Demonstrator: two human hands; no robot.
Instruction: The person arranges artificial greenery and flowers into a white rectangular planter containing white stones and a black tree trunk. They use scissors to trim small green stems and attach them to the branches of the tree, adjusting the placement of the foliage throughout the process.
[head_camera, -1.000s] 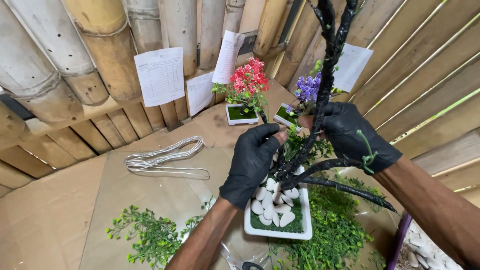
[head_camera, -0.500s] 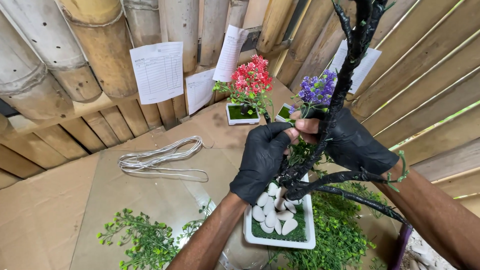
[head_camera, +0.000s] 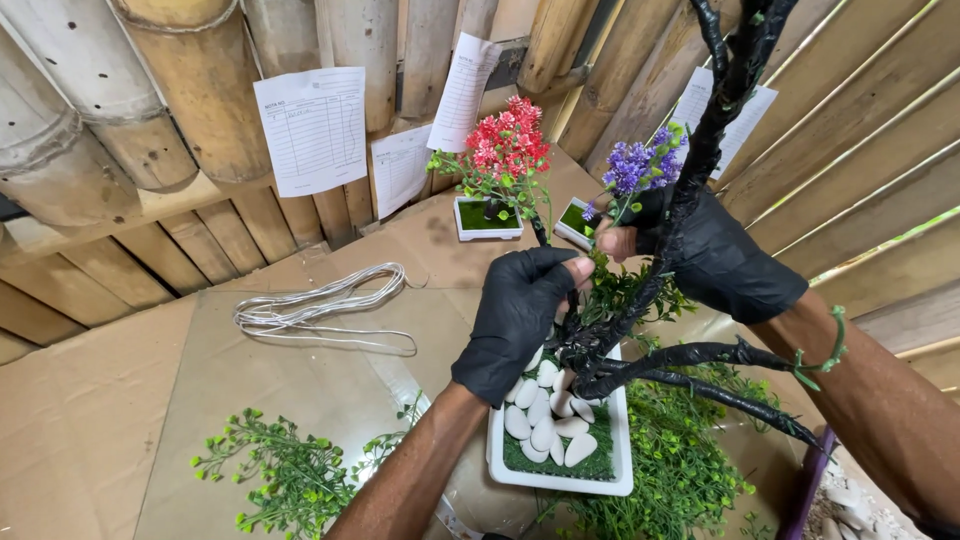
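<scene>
Both gloved hands grip the black artificial tree trunk (head_camera: 690, 190), which rises from a white rectangular pot (head_camera: 560, 478) on the tabletop (head_camera: 300, 385). The pot holds green turf and white pebbles (head_camera: 545, 432). The left hand (head_camera: 520, 315) has its fingers curled around the trunk's base; the right hand (head_camera: 715, 255) has its fingers closed higher up. Behind stand two small white pots, holding red flowers (head_camera: 508, 145) and purple flowers (head_camera: 635, 165).
</scene>
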